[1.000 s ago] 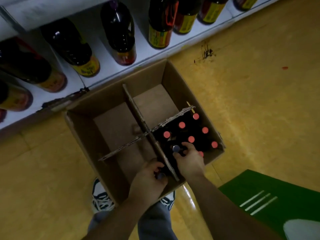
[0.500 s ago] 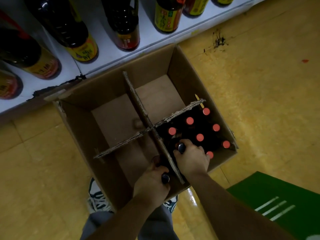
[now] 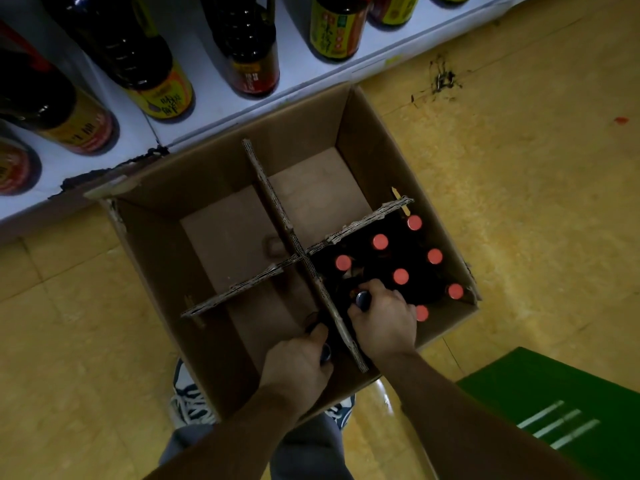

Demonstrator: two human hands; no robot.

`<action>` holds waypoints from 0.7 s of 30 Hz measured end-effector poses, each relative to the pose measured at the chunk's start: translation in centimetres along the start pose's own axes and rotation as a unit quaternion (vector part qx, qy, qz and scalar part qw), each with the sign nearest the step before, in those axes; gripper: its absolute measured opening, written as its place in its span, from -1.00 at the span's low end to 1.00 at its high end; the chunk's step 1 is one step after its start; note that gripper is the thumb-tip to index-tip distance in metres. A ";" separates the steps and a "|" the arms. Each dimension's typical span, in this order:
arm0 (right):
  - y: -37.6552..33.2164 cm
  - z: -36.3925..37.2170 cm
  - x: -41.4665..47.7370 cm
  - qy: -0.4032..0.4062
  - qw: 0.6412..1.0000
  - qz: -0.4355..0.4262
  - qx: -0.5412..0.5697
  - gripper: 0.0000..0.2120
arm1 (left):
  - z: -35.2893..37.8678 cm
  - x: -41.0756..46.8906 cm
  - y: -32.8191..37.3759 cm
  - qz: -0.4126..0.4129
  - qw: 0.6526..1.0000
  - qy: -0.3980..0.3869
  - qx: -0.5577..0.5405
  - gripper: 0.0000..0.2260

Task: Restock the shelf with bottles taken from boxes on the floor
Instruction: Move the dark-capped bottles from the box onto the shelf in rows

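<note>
An open cardboard box (image 3: 374, 140) sits on the floor, split into four cells by a cardboard cross divider (image 3: 294, 244). Only the near right cell holds dark bottles with red caps (image 3: 380, 242). My right hand (image 3: 384, 323) is closed around the neck of a dark-capped bottle (image 3: 362, 299) in that cell. Just left of the divider, my left hand (image 3: 298, 368) grips the top of another dark-capped bottle (image 3: 325, 353) at the near edge. Both bottle bodies are hidden in shadow.
A white shelf (image 3: 301, 81) just beyond the box carries several large dark bottles with yellow and red labels (image 3: 166, 95). The floor is yellow tile (image 3: 536, 202). A green mat (image 3: 554, 410) lies at the near right. My shoes (image 3: 190, 403) stand under the box's near edge.
The view has tilted down and closer to the box. Both hands have stayed closed on their bottle tops, with the left hand's bottle cap now showing more between the fingers.
</note>
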State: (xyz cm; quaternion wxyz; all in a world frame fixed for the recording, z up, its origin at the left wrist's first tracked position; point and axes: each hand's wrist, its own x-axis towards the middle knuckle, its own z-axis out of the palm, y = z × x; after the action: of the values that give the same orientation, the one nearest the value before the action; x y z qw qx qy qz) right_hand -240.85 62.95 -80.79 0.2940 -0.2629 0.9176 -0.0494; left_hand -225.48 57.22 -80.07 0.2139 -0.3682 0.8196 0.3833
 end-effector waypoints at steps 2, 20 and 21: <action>0.1 -0.1 -0.3 0.003 1.000 0.000 0.010 -0.69 | -0.5 0.0 -0.1 -0.011 1.000 0.012 -0.025 -0.73; -2.4 -9.0 -7.3 0.024 0.997 -0.059 0.050 -0.76 | -9.2 -5.7 4.7 -0.045 0.994 0.072 -0.065 -0.79; -2.7 -9.9 -7.9 0.022 0.997 -0.060 0.053 -0.76 | -9.9 -6.2 5.1 -0.047 0.994 0.074 -0.065 -0.77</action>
State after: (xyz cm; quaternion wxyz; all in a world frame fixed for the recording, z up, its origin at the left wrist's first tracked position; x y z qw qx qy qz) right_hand -239.80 64.04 -67.88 0.2835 -0.3004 0.9026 -0.1216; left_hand -226.12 54.41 -67.61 0.1456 -0.4468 0.7883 0.3972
